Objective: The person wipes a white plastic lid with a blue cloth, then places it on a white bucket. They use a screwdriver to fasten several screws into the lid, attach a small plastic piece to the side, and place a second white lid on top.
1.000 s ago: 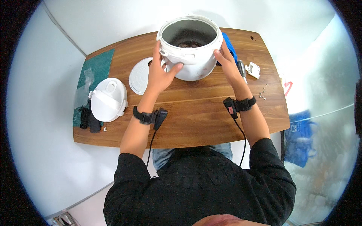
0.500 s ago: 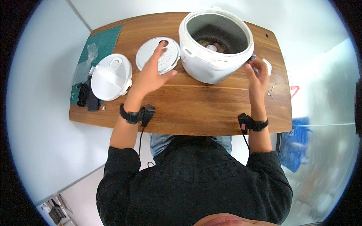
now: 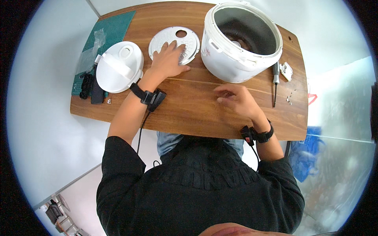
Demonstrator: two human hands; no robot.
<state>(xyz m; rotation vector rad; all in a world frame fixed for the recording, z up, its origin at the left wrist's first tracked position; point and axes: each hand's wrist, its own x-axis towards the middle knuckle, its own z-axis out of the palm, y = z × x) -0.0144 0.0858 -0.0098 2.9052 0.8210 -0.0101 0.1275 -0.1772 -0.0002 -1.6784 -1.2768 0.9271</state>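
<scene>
White inner lid plate [image 3: 177, 41]: keep your flat, open left hand [image 3: 168, 61] pressing evenly; right hand [image 3: 236, 100] hovers loosely curled, empty.

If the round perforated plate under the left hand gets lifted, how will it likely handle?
The round plate looks thin and flat, so probably light and stiff. Lying flush on the table, it may need sliding first; the left hand rests on it.

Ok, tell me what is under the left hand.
The left hand lies on a round white perforated plate, which rests on the wooden table. The plate's near edge is covered by the fingers.
</scene>
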